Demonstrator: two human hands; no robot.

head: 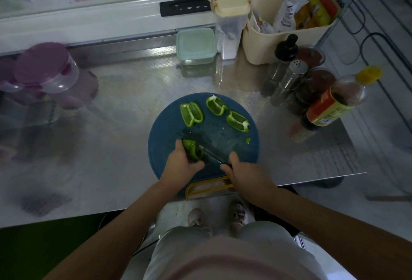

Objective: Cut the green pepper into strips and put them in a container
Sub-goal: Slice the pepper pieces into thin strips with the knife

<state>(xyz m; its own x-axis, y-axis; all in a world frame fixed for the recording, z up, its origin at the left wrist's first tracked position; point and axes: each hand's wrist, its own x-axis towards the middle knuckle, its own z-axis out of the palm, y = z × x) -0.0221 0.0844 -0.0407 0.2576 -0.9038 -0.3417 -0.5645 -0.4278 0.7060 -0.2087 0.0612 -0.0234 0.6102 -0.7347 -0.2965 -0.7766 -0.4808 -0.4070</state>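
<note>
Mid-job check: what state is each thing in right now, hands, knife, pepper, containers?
left hand, grips the near pepper piece on the cutting board
right hand, grips the knife
knife, blade laid against the near pepper piece
near pepper piece, not yet in strips
three far pepper pieces, lying loose, insides up, uncut
mint-lidded container, lid on
yellow-rimmed container, partly hidden, contents unclear

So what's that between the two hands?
In the head view, a dark knife: the right hand grips its handle, the left hand holds a pepper piece.
</note>
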